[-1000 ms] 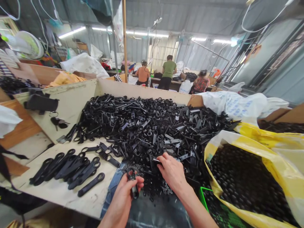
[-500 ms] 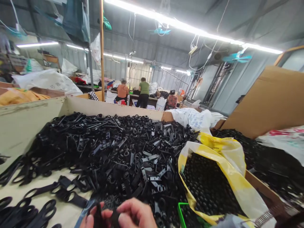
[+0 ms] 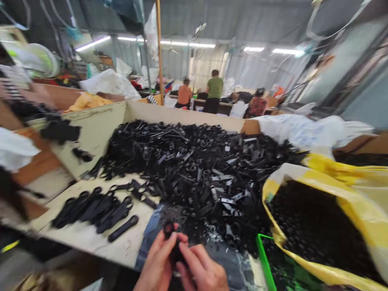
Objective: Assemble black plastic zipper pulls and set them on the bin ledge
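Close in front of me, my left hand (image 3: 157, 258) is closed round a black plastic piece with a ring-shaped end (image 3: 169, 229). Its ring sticks up past the thumb. My right hand (image 3: 203, 267) has its fingers pressed on the lower part of the same piece; whether it holds a second small part there is hidden. Beneath both hands lies a blue-grey sheet (image 3: 148, 236). Left of them, several finished-looking black ringed pieces (image 3: 101, 208) lie in a slanted row on the pale board (image 3: 81, 236). Beyond the hands spreads a heap of loose black parts (image 3: 194, 161).
At the right, a yellow-and-white sack (image 3: 277, 228) gapes over small round black pieces (image 3: 315, 230). A green tray (image 3: 264, 258) stands against it. Pale panels (image 3: 182, 115) wall the heap in. White bags (image 3: 303, 127) lie behind it, and several people (image 3: 214, 91) work farther back.
My view has tipped down and swung left, so the hands and the row of pieces show more fully. Both hands remain together on a black piece, whose ring end now shows.
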A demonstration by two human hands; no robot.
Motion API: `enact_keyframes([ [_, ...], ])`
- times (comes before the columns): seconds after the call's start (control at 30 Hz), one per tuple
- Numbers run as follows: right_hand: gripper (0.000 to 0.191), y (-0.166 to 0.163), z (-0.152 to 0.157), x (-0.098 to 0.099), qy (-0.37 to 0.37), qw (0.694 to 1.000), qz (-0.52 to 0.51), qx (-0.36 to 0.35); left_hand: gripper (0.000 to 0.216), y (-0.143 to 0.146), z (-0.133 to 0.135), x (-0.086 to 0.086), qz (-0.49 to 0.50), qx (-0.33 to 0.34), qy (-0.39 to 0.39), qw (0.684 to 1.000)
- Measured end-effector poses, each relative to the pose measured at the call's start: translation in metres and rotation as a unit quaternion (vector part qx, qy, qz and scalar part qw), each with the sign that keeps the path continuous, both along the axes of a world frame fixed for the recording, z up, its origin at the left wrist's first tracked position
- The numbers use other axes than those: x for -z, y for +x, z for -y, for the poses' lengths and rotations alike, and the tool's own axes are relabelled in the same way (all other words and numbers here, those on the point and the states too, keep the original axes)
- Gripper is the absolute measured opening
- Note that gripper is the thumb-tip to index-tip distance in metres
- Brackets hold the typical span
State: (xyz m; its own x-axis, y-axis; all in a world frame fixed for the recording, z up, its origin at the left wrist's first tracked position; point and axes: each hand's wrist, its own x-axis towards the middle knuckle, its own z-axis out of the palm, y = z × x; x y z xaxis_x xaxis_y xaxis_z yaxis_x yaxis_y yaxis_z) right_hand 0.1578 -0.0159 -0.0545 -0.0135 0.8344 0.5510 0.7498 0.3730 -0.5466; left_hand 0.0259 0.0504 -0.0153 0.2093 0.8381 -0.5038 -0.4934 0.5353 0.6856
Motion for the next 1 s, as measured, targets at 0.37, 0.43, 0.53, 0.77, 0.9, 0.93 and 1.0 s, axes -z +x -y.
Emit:
enact_keyframes([
  [0.37, 0.038, 0.008, 0.014, -0.022, 0.029, 0.996, -0.048, -0.07, 0.037, -0.011, 0.026, -0.01, 0.095, 0.069, 0.008, 0.993],
  [0.43, 0.037, 0.005, 0.013, -0.02, 0.031, 0.997, -0.042, -0.058, 0.039, -0.011, 0.028, -0.007, 0.094, 0.066, 0.004, 0.993],
  [0.53, 0.033, 0.003, 0.013, -0.016, 0.032, 0.999, -0.016, -0.032, 0.036, -0.01, 0.03, -0.009, 0.078, 0.061, 0.007, 0.995],
  [0.77, 0.029, -0.003, 0.013, -0.013, 0.064, 0.997, 0.04, 0.006, 0.046, 0.001, 0.038, -0.009, -0.022, 0.04, 0.024, 0.999],
  [0.9, 0.027, -0.005, 0.013, -0.022, 0.03, 0.999, -0.034, -0.004, 0.054, 0.002, 0.041, -0.003, -0.064, 0.023, 0.013, 0.998],
  [0.93, 0.028, -0.004, 0.013, -0.026, -0.009, 0.997, -0.069, -0.015, 0.056, 0.001, 0.04, -0.003, -0.08, 0.022, 0.019, 0.996],
  [1.0, 0.03, 0.0, 0.012, -0.032, -0.098, 0.982, -0.159, -0.004, 0.058, -0.005, 0.038, -0.004, -0.113, 0.054, 0.048, 0.991],
])
